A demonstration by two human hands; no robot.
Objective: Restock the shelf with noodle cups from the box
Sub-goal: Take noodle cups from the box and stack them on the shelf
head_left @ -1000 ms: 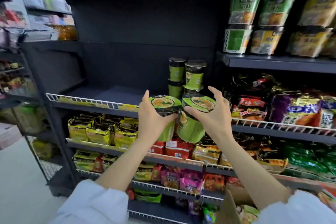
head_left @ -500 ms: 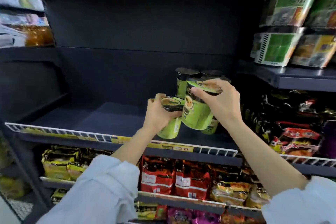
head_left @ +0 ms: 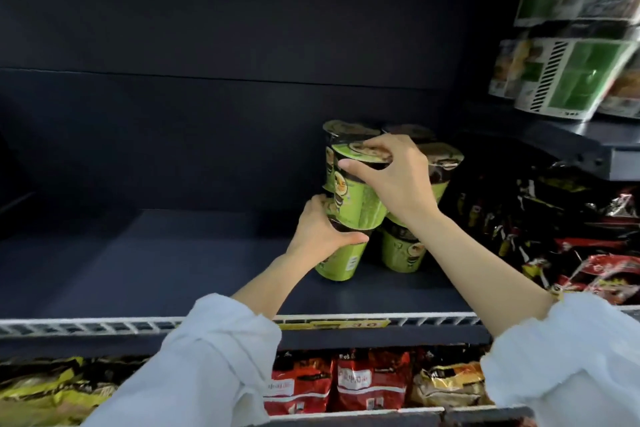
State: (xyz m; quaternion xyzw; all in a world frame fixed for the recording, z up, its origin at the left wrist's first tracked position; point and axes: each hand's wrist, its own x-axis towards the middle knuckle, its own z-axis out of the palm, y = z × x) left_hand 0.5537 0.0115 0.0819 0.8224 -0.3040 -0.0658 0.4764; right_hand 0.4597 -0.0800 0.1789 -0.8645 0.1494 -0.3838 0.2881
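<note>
Left hand wraps the upper body of a green noodle cup standing on the dark shelf, apparently steadying it as a base. Right hand grips a second noodle cup by its rim, tilted just above the first, presumably to stack it. Stocked cups stand just beside, keeping the block compact. The box is not visible.

Dim, shadowed shelf recess; brighter light up front, motion blur and wide-angle bending toward the right edge.
</note>
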